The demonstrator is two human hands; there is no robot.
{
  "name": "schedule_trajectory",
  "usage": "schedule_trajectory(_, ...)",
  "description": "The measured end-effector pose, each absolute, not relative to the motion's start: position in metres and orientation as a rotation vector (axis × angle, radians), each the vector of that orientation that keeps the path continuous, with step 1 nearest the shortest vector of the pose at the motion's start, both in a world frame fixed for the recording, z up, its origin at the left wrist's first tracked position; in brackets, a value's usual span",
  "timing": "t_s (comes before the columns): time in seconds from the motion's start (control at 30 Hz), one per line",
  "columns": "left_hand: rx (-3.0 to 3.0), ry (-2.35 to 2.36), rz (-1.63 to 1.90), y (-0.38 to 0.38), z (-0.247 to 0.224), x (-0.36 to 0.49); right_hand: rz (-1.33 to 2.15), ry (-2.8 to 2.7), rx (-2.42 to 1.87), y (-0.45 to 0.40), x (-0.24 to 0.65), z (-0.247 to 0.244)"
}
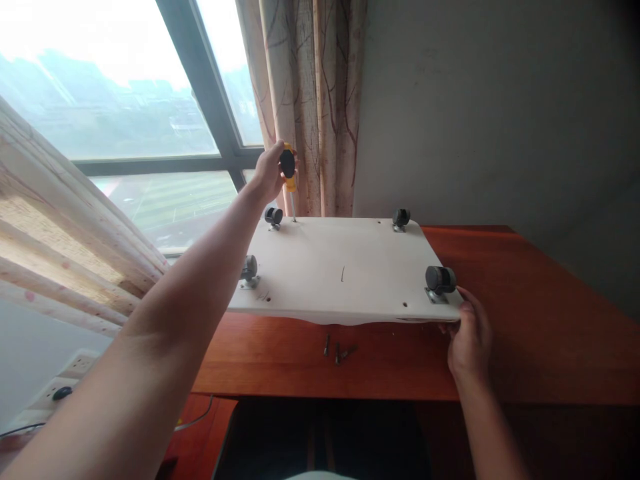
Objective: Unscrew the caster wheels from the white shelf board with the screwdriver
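Note:
My left hand [270,172] is closed round the yellow and black handle of a screwdriver [289,175]. The screwdriver stands nearly upright, its tip at a hole by the far left edge of a white board [345,247]. Near the board's corners sit dark caster wheels [440,280] on metal plates, wheels upward. My right hand [470,333] grips the board's near right corner, thumb on the edge and fingers partly hidden beneath. Other small holes show near the board's edges. Several bolts [337,352] lie in front of the board.
The board rests on a reddish-brown wooden table [525,300]. Behind it hang patterned curtains [310,100] beside a window with a grey frame [205,87]. A power socket [80,363] with a black plug is at lower left. A grey wall stands at the right.

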State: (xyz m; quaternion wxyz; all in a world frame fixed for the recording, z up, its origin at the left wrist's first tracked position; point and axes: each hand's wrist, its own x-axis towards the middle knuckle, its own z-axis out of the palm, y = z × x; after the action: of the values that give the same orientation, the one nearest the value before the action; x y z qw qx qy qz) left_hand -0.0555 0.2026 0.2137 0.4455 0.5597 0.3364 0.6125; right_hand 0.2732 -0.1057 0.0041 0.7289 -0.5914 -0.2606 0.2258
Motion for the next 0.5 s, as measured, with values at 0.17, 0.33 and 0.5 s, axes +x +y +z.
schedule_trajectory(0.17,1.461,0.840,1.520,0.1975,0.2117,-0.0542,0.494,-0.582,-1.301,-0.1060,0.2725,0.0054)
schedule_trajectory(0.33,1.432,0.811,1.502,0.2022,0.2117,-0.0522,0.509,-0.570,-1.282,-0.1059,0.2727,0.0058)
schedule_trajectory(0.5,1.426,0.852,1.458,0.1980,0.2129,-0.0557,0.493,-0.576,-1.284,-0.1063,0.2732,0.0057)
